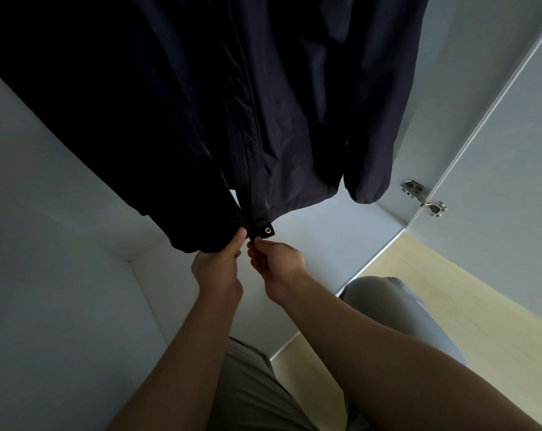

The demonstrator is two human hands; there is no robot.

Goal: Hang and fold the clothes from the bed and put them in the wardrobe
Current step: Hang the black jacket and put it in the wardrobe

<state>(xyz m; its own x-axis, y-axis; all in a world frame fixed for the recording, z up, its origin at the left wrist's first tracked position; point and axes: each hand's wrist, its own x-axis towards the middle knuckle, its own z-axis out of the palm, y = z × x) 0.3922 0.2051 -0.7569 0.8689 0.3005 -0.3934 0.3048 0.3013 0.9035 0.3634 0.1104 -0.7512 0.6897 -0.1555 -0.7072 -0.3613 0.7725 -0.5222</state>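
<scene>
Your jacket (279,104) already hangs inside the wardrobe (45,244), dark and full-length, filling the far upper part of the view. Its top and whatever carries it are out of sight, so you cannot confirm the hanger from here. Both your hands meet at the bottom hem, where the two front panels come together. Your left hand (220,269) has its fingers curled round the left panel's hem with the thumb pressed up against the cloth, which looks meant to hold that side taut and steady. Your right hand (279,262), just to its right, pinches something small and dark at the lower end of the zip (224,178). Whether that is the slider or the pin is too small to tell. The metal eyelet (268,230) on the right panel's corner sits just above your right fingertips, so the two edges are nearly aligned. This reads as seating the zip so the front closes and the jacket hangs straight. One sleeve cuff (366,188) dangles free on the right, near the open door (497,150) and its hinge (414,188). The risk is a misaligned start, so keep the hems level.
</scene>
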